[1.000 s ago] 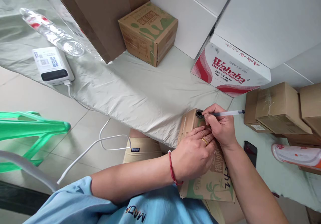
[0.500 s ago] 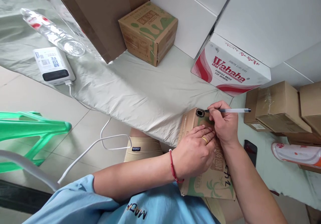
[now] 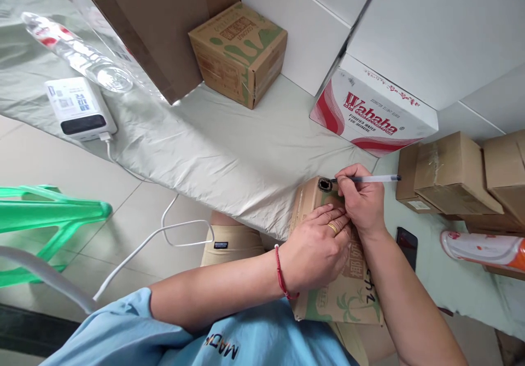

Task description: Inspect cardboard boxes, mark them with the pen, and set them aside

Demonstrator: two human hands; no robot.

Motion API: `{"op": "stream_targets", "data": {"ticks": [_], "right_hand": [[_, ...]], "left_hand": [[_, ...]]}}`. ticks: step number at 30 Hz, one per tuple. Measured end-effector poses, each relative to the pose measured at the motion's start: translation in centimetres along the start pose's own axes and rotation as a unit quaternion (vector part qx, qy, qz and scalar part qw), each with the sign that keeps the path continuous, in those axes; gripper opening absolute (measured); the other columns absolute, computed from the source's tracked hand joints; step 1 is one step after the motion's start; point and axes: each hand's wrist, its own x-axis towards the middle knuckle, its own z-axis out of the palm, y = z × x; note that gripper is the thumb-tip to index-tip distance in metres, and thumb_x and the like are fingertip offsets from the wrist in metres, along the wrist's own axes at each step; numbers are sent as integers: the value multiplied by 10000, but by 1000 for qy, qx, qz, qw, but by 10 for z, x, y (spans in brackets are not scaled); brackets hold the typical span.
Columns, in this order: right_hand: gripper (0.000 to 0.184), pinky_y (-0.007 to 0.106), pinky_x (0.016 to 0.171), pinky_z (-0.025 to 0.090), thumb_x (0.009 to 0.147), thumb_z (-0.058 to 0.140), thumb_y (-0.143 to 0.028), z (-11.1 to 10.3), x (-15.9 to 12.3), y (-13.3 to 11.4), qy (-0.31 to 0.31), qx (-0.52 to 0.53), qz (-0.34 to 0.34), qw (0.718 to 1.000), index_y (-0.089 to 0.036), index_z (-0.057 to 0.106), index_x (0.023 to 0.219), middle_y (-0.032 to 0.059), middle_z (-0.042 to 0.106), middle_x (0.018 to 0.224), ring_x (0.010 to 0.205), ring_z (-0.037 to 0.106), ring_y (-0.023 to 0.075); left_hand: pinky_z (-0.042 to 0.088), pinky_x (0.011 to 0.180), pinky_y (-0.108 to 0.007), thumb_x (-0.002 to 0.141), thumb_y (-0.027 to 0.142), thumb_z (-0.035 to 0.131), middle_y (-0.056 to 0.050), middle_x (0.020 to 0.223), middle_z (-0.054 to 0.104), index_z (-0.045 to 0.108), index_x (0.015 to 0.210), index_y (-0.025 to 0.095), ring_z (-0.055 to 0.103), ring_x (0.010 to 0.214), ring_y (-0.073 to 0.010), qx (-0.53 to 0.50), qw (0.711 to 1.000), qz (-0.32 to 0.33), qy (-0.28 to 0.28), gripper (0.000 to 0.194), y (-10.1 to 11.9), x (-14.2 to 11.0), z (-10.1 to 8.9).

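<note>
Two bare hands at work on one printed carton (image 3: 336,300), which sits at the near edge of a cloth-covered table (image 3: 262,147) and looks propped on the person's lap. The left hand (image 3: 318,252) lies across the carton's upper face, fingers out straight and side by side, not wrapped round anything I can see (thumb's hidden, so can't tell there). I reckon it's pressing down so the carton won't skid. The right hand (image 3: 364,202) has thumb and fingers pinched snugly on a pen (image 3: 379,178), its pale barrel poking out to the right. They're near the writing end, probably for control, right beside a black-rimmed spot (image 3: 325,184) at the carton's far end. Hole or just ink? Can't tell.

Label stuff: the carton's print is half covered, but I get 椰 and a green palm tree, plus black handwriting on its right side that I can't read. Beyond it to the left, a second carton (image 3: 235,54) says COCONUT. Beyond it to the right, a red and white box (image 3: 369,117) reads Wahaha, PURIFIED WATER FOR DRINKING, likely parked back there to keep out of the way. Far left of the carton, a power bank (image 3: 80,106) has blue print too small for me to read
</note>
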Motion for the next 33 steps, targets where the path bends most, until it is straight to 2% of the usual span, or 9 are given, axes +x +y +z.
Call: {"op": "stream_targets", "data": {"ticks": [4,7,20,24,30,33], "right_hand": [[144,275,562,381,947,640,-272,-1,0,2,21,-4,5,1000,-229,657,812,-62,566,623,574,496,121],[147,272,579,398,952,643,-284,-1,0,2,13,-3,0,1000,-226,660,819,-59,580,645,595,519,121],[164,271,553,362,933,618,-275,-2,-2,2,39,-37,3,999,-234,624,773,-63,545,596,559,479,122],[132,269,545,347,889,597,-236,-3,-4,3,23,-35,13,999,-239,618,758,-74,498,556,532,437,118],[122,268,544,356,897,601,-244,-4,-5,5,23,-24,15,999,-238,639,781,-66,531,580,550,463,121],[128,263,552,365,894,605,-234,-2,-6,2,-1,10,6,1000,-235,637,770,-63,528,580,551,467,119]], "left_hand": [[544,1275,-456,1068,222,538,-160,1378,804,781,1241,73,760,1324,-279,-1,1000,2,-1,333,0,1,1],[551,1266,-447,1064,218,541,-149,1329,825,787,1211,76,769,1303,-277,-3,1000,1,3,320,0,1,0],[538,1283,-464,1073,222,536,-166,1393,797,772,1267,62,763,1320,-280,-10,1000,2,-7,345,0,0,-1],[557,1261,-454,1068,208,541,-160,1366,809,775,1263,51,770,1297,-280,-11,1000,3,7,342,0,1,-1],[555,1258,-460,1072,201,534,-168,1346,813,771,1265,52,770,1286,-276,-15,1000,4,10,340,-1,1,0],[549,1263,-459,1075,204,533,-164,1304,826,774,1254,57,770,1276,-277,-14,1000,5,9,334,-1,0,0]]}}
